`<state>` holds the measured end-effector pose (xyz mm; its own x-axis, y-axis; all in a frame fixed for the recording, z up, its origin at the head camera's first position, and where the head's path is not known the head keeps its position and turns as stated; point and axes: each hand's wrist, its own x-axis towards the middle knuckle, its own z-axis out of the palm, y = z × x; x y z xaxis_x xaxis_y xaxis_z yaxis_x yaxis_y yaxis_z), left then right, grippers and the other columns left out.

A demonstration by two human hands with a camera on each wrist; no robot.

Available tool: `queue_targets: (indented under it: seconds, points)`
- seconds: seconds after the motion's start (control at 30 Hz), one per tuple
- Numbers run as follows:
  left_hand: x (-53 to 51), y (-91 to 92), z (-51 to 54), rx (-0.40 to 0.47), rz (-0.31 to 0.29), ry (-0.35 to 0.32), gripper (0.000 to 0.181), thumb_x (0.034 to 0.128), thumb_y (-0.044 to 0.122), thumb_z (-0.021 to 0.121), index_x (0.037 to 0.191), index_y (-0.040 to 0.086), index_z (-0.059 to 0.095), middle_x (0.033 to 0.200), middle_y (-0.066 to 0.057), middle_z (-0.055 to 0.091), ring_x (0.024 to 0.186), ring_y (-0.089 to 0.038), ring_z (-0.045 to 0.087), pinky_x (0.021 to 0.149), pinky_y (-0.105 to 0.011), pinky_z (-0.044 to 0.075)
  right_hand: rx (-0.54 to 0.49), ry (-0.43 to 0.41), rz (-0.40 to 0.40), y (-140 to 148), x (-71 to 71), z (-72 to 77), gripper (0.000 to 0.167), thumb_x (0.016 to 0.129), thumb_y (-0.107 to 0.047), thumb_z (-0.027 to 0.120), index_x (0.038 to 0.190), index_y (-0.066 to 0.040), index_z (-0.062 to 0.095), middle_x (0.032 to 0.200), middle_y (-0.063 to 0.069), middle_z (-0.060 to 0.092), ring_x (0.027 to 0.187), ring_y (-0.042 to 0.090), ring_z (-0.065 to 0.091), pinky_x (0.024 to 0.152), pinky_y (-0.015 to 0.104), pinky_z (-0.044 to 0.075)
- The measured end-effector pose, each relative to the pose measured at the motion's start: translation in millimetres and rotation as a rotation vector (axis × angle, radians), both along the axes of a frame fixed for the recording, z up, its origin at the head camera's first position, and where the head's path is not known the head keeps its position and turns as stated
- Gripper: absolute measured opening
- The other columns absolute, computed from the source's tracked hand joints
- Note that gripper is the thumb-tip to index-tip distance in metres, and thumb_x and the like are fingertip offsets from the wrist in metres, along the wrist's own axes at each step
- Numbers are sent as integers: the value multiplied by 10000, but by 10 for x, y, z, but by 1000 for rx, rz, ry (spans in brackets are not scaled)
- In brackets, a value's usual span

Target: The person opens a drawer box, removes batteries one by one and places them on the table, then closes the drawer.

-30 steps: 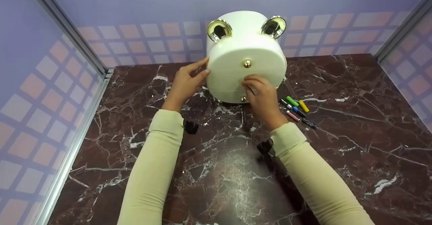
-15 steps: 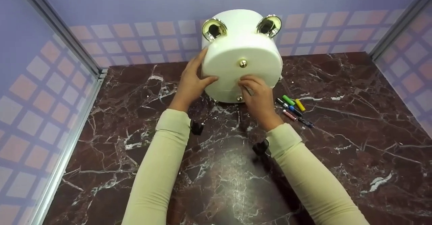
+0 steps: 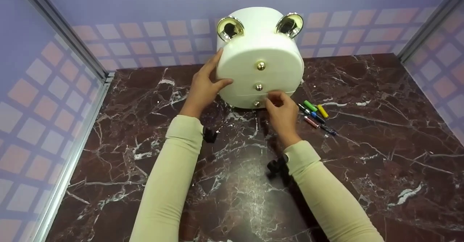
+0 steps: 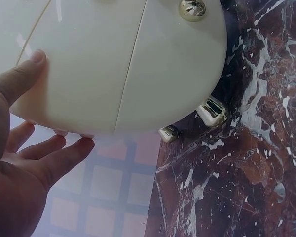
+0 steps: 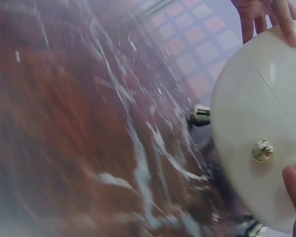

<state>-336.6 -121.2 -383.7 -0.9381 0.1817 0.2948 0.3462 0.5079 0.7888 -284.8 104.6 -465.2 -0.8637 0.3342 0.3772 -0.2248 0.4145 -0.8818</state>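
near the patterned back wall (image 3: 163, 0), on the dark marbled table (image 3: 232, 198), stands a white round-fronted box (image 3: 237, 68). it looks like glossy plastic: probably stiff, fairly light for its bulk and slippery, so it might slide if tugged. the left hand (image 3: 204, 87) lies spread at its edge, thumb on the front and fingertips against the side, a sensible place to steady it. the right hand (image 3: 284, 113), loosely curled and gripping nothing, is just beside the bottom knob (image 3: 257, 103). small and smooth, that one and the middle knob (image 3: 259, 87) seem suited to a pinch; the gold cups (image 3: 231, 29) above look easier to snap.
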Motion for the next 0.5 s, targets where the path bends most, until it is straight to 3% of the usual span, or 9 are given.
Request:
queue_targets:
  seconds: [0.17, 0.3, 0.5]
  points:
    - [18, -10, 21, -22, 10, -10, 866, 757, 362, 787, 1482, 443, 321, 1569, -27, 345, 1425, -244, 368, 1187, -407, 307, -267, -132, 13, -98, -3, -80, 169, 821, -166, 755, 944, -56, 716, 859, 41, 694, 726, 101, 636, 651, 210, 540]
    - [28, -18, 18, -31, 16, -18, 862, 758, 381, 781, 1476, 462, 313, 1566, -22, 346, 1433, -235, 357, 1198, -418, 282, -532, -157, 46, -210, -23, -103, 163, 837, -71, 726, 958, 29, 682, 839, 71, 659, 711, 119, 663, 685, 265, 600]
    - [38, -27, 11, -26, 11, -9, 852, 757, 396, 778, 1471, 469, 319, 1563, -27, 348, 1433, -227, 355, 1198, -406, 282, -728, -173, 19, -340, -57, -132, 119, 829, -5, 714, 917, 44, 649, 834, 63, 624, 733, 118, 654, 732, 279, 604]
